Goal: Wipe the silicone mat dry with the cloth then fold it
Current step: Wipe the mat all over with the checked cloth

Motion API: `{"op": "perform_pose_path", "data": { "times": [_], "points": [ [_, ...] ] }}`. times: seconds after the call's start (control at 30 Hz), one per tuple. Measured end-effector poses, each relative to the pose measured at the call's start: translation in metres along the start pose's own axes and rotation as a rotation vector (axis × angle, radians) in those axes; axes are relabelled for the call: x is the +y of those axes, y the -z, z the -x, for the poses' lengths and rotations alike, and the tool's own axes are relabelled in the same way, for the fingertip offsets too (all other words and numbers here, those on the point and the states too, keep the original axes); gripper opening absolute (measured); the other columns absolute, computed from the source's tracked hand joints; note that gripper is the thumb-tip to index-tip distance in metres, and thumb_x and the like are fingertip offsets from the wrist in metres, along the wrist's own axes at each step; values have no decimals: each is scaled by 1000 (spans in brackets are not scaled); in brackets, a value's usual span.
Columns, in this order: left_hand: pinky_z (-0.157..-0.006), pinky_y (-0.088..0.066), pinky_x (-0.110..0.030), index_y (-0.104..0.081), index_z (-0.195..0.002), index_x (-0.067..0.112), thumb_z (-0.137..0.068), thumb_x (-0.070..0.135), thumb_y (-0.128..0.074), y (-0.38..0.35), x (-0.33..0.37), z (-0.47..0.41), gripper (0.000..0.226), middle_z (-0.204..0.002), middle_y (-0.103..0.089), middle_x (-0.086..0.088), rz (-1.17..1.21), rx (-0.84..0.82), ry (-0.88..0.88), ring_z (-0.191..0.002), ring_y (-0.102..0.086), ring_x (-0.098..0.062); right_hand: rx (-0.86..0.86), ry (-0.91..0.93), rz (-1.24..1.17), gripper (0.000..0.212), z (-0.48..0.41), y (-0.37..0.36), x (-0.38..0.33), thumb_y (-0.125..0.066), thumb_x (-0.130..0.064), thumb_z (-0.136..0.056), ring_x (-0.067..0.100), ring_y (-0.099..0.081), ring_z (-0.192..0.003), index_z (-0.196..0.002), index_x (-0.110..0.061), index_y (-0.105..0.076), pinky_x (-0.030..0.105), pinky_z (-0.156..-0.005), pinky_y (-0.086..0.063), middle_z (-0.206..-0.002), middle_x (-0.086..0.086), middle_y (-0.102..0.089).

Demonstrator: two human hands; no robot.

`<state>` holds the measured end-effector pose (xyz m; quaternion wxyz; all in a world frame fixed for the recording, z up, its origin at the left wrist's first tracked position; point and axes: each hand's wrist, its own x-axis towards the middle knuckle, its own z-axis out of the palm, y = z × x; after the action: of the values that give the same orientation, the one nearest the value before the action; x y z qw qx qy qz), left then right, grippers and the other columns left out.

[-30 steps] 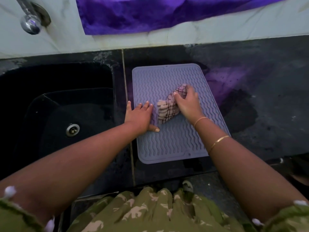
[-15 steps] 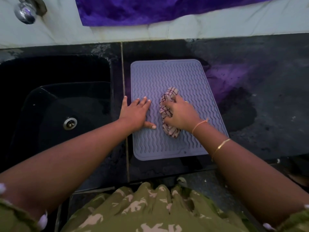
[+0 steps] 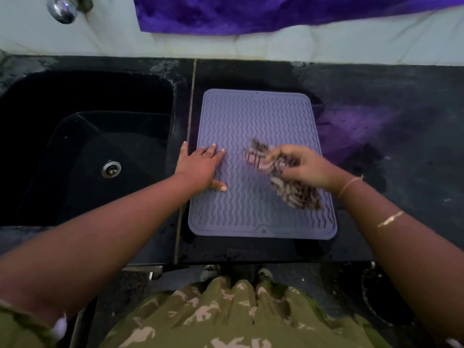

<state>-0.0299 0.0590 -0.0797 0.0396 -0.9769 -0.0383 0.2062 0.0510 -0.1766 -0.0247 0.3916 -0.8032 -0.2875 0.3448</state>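
Head view: I am pressing my left hand [image 3: 200, 169], fingers spread flat, onto the left edge of the grey silicone mat [image 3: 261, 116], which is lying flat on the black tabletop [image 3: 401, 101] beside the sink [image 3: 82, 156]. My right hand [image 3: 303, 167] is gripping the bunched checked cloth [image 3: 293, 192], blurred, over the mat's right half.
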Motion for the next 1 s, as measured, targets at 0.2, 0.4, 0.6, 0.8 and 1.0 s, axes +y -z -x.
{"op": "perform_pose_path", "data": {
  "times": [0.2, 0.4, 0.6, 0.8, 1.0],
  "points": [
    [-111, -5, -65, -7, -151, 31, -76, 66, -58, 10, 6, 9, 97, -160, -2, 2, 107, -105, 39, -145, -11, -24, 22, -81, 304, 37, -70, -18, -7, -59, -43, -81, 23, -55, -107, -112, -25, -49, 45, -98, -42, -123, 7, -57],
    [-108, 0, -68, 9, -150, 30, -60, 76, -62, 6, 8, 10, 123, -159, 9, 1, -25, -160, 49, -146, -1, -25, 255, 65, 915, 48, -78, -61, 10, -50, -31, -86, 33, -49, -117, -131, -16, -41, 48, -94, -35, -126, 11, -53],
    [-108, 1, -67, 10, -149, 33, -60, 76, -60, -1, 8, 11, 121, -159, 7, 3, -43, -113, 79, -146, -3, -22, 58, 381, 883, 40, -18, -73, 26, -48, -25, -82, 22, -56, -92, -122, -21, -50, 37, -83, -34, -101, 2, -58],
    [-107, 4, -67, 12, -149, 33, -60, 76, -61, 1, 9, 12, 122, -159, 9, 2, -11, -142, 78, -146, 0, -23, -207, 521, 920, 39, 16, -78, 28, -52, -27, -76, 19, -58, -94, -115, -28, -58, 36, -84, -35, -101, -3, -61],
    [-111, -2, -63, 12, -149, 31, -61, 72, -66, 8, 13, 11, 125, -159, 10, 1, 13, -183, 88, -146, 0, -24, -1, 388, 716, 38, -23, -41, 17, -52, -24, -84, 16, -51, -100, -121, -31, -55, 37, -88, -34, -105, -2, -58]
  ]
}}
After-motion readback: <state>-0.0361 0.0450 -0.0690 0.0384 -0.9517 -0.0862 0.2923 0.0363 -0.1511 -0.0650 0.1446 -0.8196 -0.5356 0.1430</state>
